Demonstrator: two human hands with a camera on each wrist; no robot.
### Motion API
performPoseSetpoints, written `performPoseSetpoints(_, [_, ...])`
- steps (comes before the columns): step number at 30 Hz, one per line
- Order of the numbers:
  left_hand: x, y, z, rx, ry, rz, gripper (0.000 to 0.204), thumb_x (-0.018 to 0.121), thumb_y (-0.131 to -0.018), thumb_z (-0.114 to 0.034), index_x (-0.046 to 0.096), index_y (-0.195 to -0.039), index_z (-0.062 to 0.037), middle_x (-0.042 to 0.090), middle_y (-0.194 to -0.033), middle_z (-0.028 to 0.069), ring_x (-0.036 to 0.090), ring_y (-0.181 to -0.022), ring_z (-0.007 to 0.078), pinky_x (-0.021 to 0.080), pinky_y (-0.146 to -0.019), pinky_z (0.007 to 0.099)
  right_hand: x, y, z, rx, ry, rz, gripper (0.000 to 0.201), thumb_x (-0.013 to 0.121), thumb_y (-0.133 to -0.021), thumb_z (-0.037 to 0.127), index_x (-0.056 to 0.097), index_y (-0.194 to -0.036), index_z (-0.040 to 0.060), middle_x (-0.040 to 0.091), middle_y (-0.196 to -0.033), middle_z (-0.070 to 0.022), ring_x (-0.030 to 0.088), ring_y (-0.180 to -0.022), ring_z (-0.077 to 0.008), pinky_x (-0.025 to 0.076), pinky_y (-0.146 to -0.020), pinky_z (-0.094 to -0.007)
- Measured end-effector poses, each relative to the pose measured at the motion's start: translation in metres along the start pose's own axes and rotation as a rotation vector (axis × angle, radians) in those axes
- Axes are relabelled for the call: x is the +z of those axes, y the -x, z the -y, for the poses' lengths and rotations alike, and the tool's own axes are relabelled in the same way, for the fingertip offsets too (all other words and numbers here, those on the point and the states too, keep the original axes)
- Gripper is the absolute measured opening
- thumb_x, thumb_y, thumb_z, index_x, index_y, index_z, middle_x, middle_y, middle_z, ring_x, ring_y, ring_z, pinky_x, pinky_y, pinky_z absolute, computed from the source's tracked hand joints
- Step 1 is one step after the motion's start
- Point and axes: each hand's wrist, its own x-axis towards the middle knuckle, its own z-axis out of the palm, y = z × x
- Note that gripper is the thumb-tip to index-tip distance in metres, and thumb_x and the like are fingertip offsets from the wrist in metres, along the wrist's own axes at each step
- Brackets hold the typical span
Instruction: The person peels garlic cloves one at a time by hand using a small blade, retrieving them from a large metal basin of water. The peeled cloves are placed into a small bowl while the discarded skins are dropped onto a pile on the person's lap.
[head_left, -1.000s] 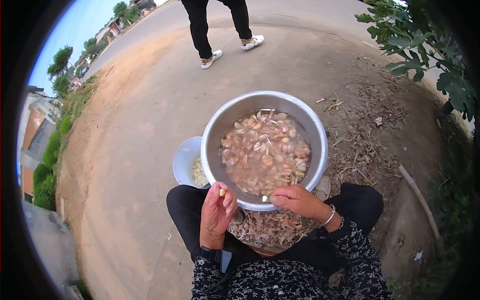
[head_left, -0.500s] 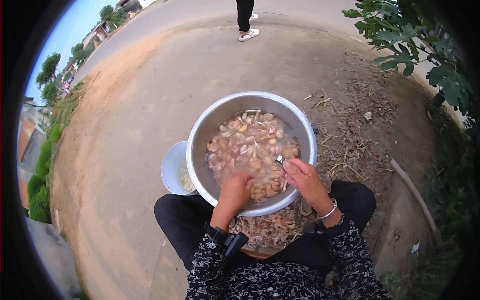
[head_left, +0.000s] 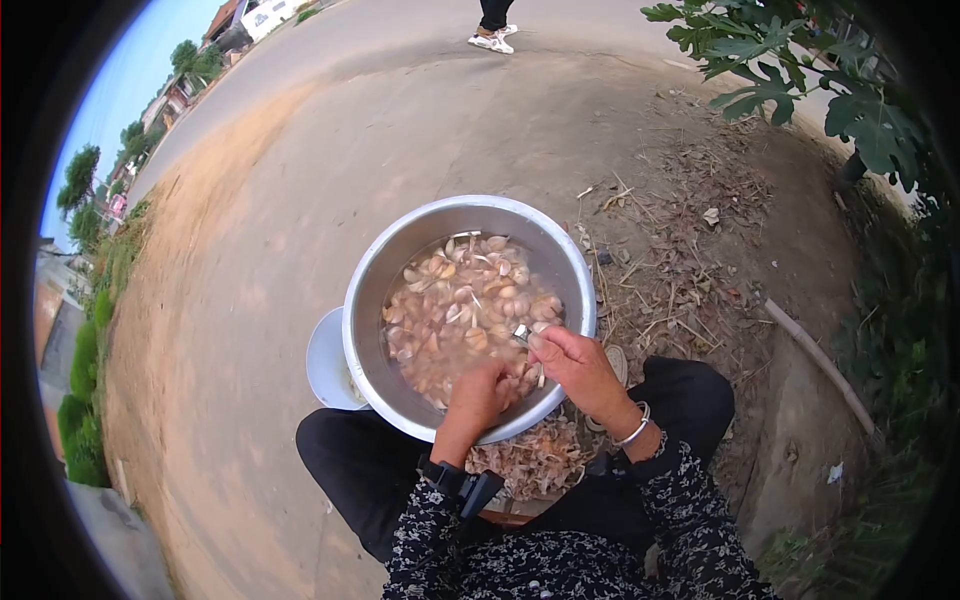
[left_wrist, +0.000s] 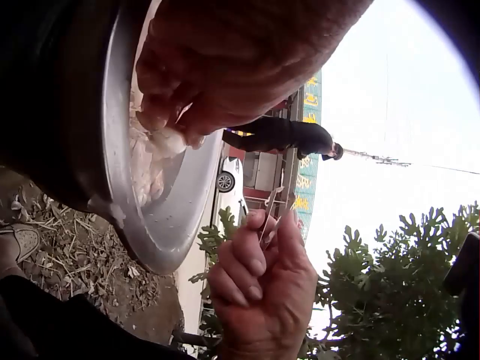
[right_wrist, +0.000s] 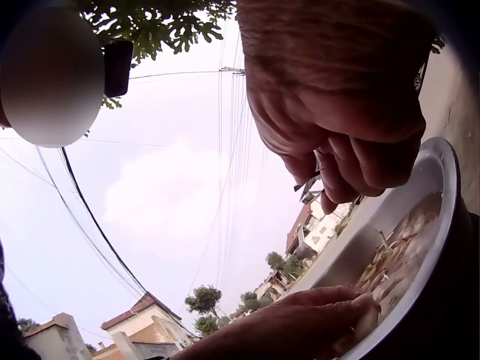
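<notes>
Garlic cloves lie in cloudy water in the metal basin; the left hand has come down to its near side and pinches a clove, while the right hand grips a small metal tool.

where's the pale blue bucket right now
In the head view, the pale blue bucket is just left of the big metal basin, partly hidden behind its rim, a little beyond the person's left knee.
</notes>
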Motion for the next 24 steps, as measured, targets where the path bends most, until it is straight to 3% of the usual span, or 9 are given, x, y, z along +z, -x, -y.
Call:
performPoseSetpoints(1, [-0.009,0.006,0.0,-0.103,0.207,-0.102,0.013,0.063,-0.089,-0.017,0.062,-0.09,-0.0031,0.062,-0.079,0.0066,0.066,-0.075,0.0238,0.05,-0.063,0.0342,-0.001,0.001,-0.001,0.004,-0.004,-0.004,0.034,0.053,-0.096,0.036,0.062,-0.09,0.004,0.061,-0.068,-0.0122,0.06,-0.062,-0.0232,0.045,-0.059,-0.0352])
performPoseSetpoints(2, [-0.017,0.011,0.001,-0.107,0.205,-0.098,0.013,0.063,-0.089,-0.017,0.062,-0.09,-0.0031,0.062,-0.079,0.0066,0.066,-0.075,0.0238,0.05,-0.063,0.0342,-0.001,0.001,-0.002,-0.004,0.086,-0.003,0.032,0.053,-0.095,0.035,0.061,-0.09,0.0044,0.063,-0.07,-0.0145,0.062,-0.064,-0.0295,0.047,-0.059,-0.0391])
performPoseSetpoints(3, [-0.028,0.014,0.0,-0.252,0.6,-0.069,0.015,0.062,-0.092,-0.019,0.06,-0.094,-0.0046,0.063,-0.078,0.0058,0.066,-0.07,0.0209,0.05,-0.059,0.0302,0.0,0.002,-0.003,-0.016,0.177,0.003,0.03,0.053,-0.094,0.033,0.06,-0.089,0.0048,0.064,-0.072,-0.0169,0.063,-0.067,-0.0359,0.048,-0.06,-0.0431])
performPoseSetpoints(4, [-0.037,0.018,-0.003,-0.391,0.995,-0.042,0.017,0.061,-0.094,-0.022,0.059,-0.099,-0.006,0.063,-0.077,0.005,0.066,-0.064,0.018,0.051,-0.055,0.0263,0.002,0.003,-0.002,-0.02,0.173,0.009,0.03,0.053,-0.094,0.033,0.06,-0.089,0.0048,0.064,-0.072,-0.0169,0.063,-0.067,-0.0359,0.048,-0.06,-0.0431])
performPoseSetpoints(5, [-0.042,0.021,-0.01,-0.397,1.127,-0.074,0.019,0.057,-0.097,-0.022,0.054,-0.105,-0.0054,0.062,-0.081,0.0033,0.064,-0.058,0.0144,0.049,-0.052,0.0202,0.004,0.004,0.0,-0.035,0.291,0.053,0.029,0.053,-0.093,0.032,0.059,-0.088,0.0048,0.064,-0.072,-0.0172,0.063,-0.069,-0.0384,0.048,-0.061,-0.0463])
performPoseSetpoints(6, [-0.047,0.024,-0.014,-0.396,1.124,-0.08,0.019,0.057,-0.097,-0.022,0.054,-0.105,-0.0054,0.062,-0.081,0.0033,0.064,-0.058,0.0144,0.049,-0.052,0.0202,0.006,0.006,0.001,-0.05,0.409,0.095,0.028,0.053,-0.092,0.031,0.058,-0.086,0.0047,0.065,-0.073,-0.0176,0.063,-0.072,-0.0409,0.048,-0.062,-0.0494])
performPoseSetpoints(8, [-0.051,0.031,-0.018,-0.385,1.438,-0.045,0.019,0.057,-0.097,-0.02,0.055,-0.108,-0.0045,0.062,-0.086,0.0037,0.064,-0.064,0.0134,0.05,-0.052,0.0198,0.014,0.008,0.004,-0.065,0.449,0.121,0.027,0.053,-0.092,0.031,0.058,-0.086,0.0049,0.065,-0.074,-0.0179,0.063,-0.072,-0.0403,0.048,-0.063,-0.0502])
performPoseSetpoints(15, [-0.045,0.043,-0.002,-0.271,1.567,0.014,0.023,0.061,-0.094,-0.016,0.055,-0.111,-0.0021,0.06,-0.09,0.003,0.055,-0.072,0.0111,0.044,-0.061,0.0218,0.029,0.008,-0.003,-0.182,0.475,0.176,0.032,0.054,-0.094,0.037,0.056,-0.085,0.0063,0.061,-0.07,-0.0173,0.062,-0.07,-0.0399,0.046,-0.061,-0.0492])
performPoseSetpoints(24, [-0.064,0.062,-0.011,-0.25,1.064,-0.075,0.017,0.068,-0.089,-0.015,0.06,-0.098,-0.0035,0.06,-0.084,-0.0009,0.051,-0.071,0.006,0.04,-0.063,0.0208,0.029,0.008,0.0,-0.231,0.435,0.38,0.03,0.053,-0.095,0.036,0.058,-0.088,0.0066,0.061,-0.07,-0.0166,0.062,-0.069,-0.0376,0.046,-0.06,-0.046])
